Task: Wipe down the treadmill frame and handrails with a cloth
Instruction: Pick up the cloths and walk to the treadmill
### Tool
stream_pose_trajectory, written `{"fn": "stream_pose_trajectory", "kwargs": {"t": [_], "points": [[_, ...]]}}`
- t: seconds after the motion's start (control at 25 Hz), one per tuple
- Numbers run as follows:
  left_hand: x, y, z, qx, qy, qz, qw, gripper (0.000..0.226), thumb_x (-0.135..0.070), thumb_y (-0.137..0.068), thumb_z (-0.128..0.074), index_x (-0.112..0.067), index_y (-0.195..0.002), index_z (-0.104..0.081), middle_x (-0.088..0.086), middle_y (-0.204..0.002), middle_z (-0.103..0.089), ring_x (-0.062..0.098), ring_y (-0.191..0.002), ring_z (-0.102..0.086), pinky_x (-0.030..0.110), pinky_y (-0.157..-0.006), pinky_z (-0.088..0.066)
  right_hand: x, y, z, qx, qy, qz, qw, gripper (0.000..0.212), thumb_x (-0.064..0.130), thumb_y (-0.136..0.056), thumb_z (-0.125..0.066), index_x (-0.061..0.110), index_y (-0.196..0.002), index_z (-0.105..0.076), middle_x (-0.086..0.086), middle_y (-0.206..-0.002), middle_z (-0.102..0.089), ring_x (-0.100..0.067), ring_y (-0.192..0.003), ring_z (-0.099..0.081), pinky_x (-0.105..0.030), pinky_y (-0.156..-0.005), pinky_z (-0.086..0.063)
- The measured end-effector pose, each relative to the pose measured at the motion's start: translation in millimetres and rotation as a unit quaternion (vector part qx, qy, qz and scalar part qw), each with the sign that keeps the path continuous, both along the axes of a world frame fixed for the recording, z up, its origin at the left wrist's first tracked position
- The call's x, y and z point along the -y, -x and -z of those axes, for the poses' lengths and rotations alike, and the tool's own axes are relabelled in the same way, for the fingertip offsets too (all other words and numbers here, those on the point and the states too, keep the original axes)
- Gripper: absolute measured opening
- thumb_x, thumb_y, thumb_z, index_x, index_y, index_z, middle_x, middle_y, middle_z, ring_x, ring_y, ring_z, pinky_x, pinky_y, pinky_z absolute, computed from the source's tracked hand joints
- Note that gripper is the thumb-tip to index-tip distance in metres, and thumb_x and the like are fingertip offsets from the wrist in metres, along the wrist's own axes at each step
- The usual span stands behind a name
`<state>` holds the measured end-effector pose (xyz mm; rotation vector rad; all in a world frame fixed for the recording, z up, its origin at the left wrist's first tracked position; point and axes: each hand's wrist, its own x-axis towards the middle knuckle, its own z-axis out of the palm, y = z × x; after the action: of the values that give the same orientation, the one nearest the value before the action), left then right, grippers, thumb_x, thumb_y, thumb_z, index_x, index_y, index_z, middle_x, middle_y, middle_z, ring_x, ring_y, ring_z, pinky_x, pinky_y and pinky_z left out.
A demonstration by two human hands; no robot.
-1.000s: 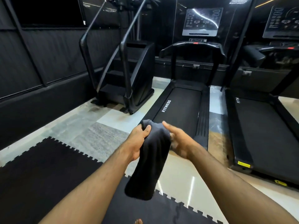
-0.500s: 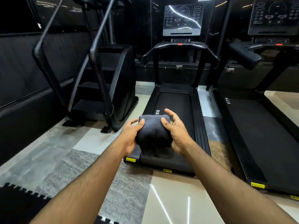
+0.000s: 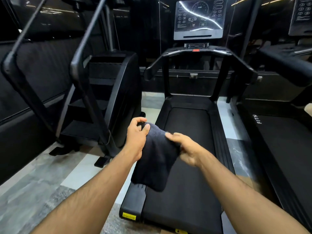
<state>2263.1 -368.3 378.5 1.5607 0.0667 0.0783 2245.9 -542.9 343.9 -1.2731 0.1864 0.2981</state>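
The cloth (image 3: 157, 157) is dark and thick. It hangs in the air between both hands, above the near half of the treadmill (image 3: 133, 205), and it seems not to touch the machine yet. The left hand (image 3: 136, 137) grips its upper end, with the thumb pressed on top and the fingers curled around the fabric, so the rest of the cloth falls down in a loose fold. The right hand (image 3: 187, 151) holds the right edge with the thumb over it. This hand is blurred, so I cannot tell how its fingers lie underneath. In my judgement the two hands hold it this way to gather or fold the cloth into a pad, which is easier to press on a narrow bar. The wiping itself appears not begun. The belt (image 3: 189, 183) lies directly below the cloth, and the handrails (image 3: 155, 65) are well apart from the hands, further forward and higher, under the console (image 3: 200, 19). The person will probably need to step closer to reach them. Just beside the treadmill on the left stands a stair machine (image 3: 108, 92), and on the right a second treadmill (image 3: 287, 149), both on a tiled floor (image 3: 50, 183).
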Motion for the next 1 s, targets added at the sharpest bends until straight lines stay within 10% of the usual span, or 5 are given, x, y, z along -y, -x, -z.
{"fn": "stream_pose_trajectory", "kwargs": {"t": [0.24, 0.52, 0.84, 1.0], "points": [[10.3, -157.1, -12.4, -0.071, -0.085, 0.162, 0.981, 0.058, 0.011, -0.079, -0.071, -0.016, -0.127, -0.054, 0.014, -0.105, -0.070, 0.025, -0.101, -0.069, 0.036, -0.093, -0.055, 43.3, -151.0, -19.6, 0.184, 0.161, 0.113, 0.963, 0.054, 0.008, -0.081, -0.081, 0.032, -0.125, -0.062, 0.002, -0.118, -0.068, -0.016, -0.113, -0.064, -0.036, -0.096, -0.056], [58.6, -354.0, -15.4, 0.086, -0.164, 0.024, 0.982, 0.027, -0.006, -0.079, -0.078, -0.031, -0.085, -0.073, -0.008, -0.083, -0.074, 0.009, -0.081, -0.070, 0.020, -0.071, -0.054, 79.2, -341.0, -33.0, 0.228, 0.224, 0.209, 0.924, 0.030, 0.013, -0.082, -0.081, 0.035, -0.098, -0.067, 0.010, -0.100, -0.074, -0.005, -0.097, -0.069, -0.029, -0.088, -0.056], [82.4, -553.8, -134.5, 0.048, -0.069, 0.047, 0.995, 0.029, -0.011, -0.084, -0.074, -0.023, -0.110, -0.067, 0.000, -0.098, -0.072, 0.013, -0.092, -0.070, 0.025, -0.079, -0.057, 107.7, -528.2, -150.5, 0.157, 0.044, 0.156, 0.974, 0.069, -0.006, -0.082, -0.076, 0.024, -0.138, -0.049, -0.008, -0.116, -0.073, -0.020, -0.109, -0.070, -0.034, -0.092, -0.056], [84.5, -598.8, -202.2, 0.081, -0.122, 0.078, 0.986, 0.034, -0.001, -0.082, -0.073, -0.028, -0.103, -0.069, 0.002, -0.098, -0.071, 0.012, -0.090, -0.069, 0.017, -0.073, -0.055, 118.3, -580.3, -215.4, 0.197, 0.121, 0.160, 0.960, 0.045, -0.011, -0.080, -0.075, 0.021, -0.111, -0.067, -0.002, -0.106, -0.075, -0.013, -0.101, -0.070, -0.029, -0.086, -0.054]]}}
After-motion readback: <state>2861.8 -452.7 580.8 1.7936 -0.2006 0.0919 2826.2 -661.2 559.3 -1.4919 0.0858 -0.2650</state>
